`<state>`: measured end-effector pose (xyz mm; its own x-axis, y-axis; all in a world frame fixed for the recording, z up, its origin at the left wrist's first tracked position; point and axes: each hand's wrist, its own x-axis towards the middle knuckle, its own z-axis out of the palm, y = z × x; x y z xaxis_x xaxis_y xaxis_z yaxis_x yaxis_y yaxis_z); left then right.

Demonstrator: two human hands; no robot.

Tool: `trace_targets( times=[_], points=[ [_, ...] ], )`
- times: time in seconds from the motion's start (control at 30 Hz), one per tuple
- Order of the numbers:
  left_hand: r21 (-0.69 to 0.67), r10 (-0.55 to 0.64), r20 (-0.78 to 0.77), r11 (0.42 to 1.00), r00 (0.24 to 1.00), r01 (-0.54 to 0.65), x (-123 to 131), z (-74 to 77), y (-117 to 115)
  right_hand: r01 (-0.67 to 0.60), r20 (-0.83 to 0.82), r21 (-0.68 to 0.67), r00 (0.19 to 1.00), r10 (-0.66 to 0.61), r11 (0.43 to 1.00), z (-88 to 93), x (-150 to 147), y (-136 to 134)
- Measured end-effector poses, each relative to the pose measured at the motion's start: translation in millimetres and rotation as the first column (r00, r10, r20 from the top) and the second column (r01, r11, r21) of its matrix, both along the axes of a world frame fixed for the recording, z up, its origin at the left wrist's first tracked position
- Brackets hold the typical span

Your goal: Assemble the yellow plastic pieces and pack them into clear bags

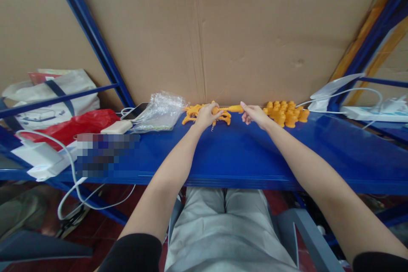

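A slim yellow-orange plastic piece [234,109] spans the gap between my two hands, above the back of the blue shelf top. My left hand [207,117] is closed on its left end, where the fingers hide part of it. At the other end, my right hand [256,117] pinches the piece between thumb and forefinger, the other fingers curled. Around and under my left hand lie several curved yellow-orange plastic parts [190,115]. A small dark chain or spring [213,126] hangs among them. Just right of my right hand stand several knobbly yellow-orange pieces [284,112] in a close group.
A clear plastic bag [162,112] and a phone [135,111] lie left of the parts. Further left are a white block [116,127], a red bag [86,123] and white chargers with cables [41,155]. Cardboard [248,38] walls the back; blue posts [92,38] flank it.
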<state>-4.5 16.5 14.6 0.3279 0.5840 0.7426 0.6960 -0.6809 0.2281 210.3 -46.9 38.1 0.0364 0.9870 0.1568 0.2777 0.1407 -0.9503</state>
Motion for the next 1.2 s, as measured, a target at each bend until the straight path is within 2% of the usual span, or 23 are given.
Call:
trace_targets(
  times=[0.1, 0.33, 0.43, 0.6, 0.77, 0.9, 1.03, 1.2],
  points=[
    [-0.013, -0.005, 0.012, 1.0, 1.0, 0.005, 0, 0.1, 1, -0.017, -0.027, -0.029, 0.999, 0.016, 0.999, 0.0, 1, 1],
    [-0.036, 0.007, 0.014, 0.999, 1.0, -0.007, -1, 0.0, 2, -0.213, -0.105, 0.04, 0.971, 0.216, 0.976, -7.7, 14, 9],
    [-0.026, 0.01, -0.005, 1.0, 1.0, -0.01, -1, -0.4, 2, -0.188, -0.115, 0.055, 0.974, 0.194, 0.981, -6.6, 14, 9],
    [0.028, -0.01, -0.005, 1.0, 1.0, 0.01, 1, -1.0, 1, -0.076, -0.114, 0.034, 0.99, 0.079, 0.997, 0.3, 6, 3],
    [0.013, -0.004, -0.013, 1.0, 1.0, 0.004, 2, -0.1, -2, -0.002, -0.072, -0.009, 0.997, 0.002, 1.0, 2.4, 1, 0],
    [-0.001, -0.018, -0.004, 1.0, 1.0, 0.018, 2, 0.9, -2, -0.021, -0.031, -0.049, 0.999, 0.019, 0.999, 0.2, 4, 4],
    [-0.034, -0.017, 0.0, 0.999, 1.0, 0.017, 1, 2.0, -2, -0.083, -0.072, -0.076, 0.994, 0.077, 0.994, -0.6, 10, 7],
    [-0.053, 0.007, 0.002, 0.999, 1.0, -0.007, 1, 2.4, -2, -0.147, -0.14, 0.018, 0.979, 0.148, 0.989, -1.0, 17, 6]
  ],
)
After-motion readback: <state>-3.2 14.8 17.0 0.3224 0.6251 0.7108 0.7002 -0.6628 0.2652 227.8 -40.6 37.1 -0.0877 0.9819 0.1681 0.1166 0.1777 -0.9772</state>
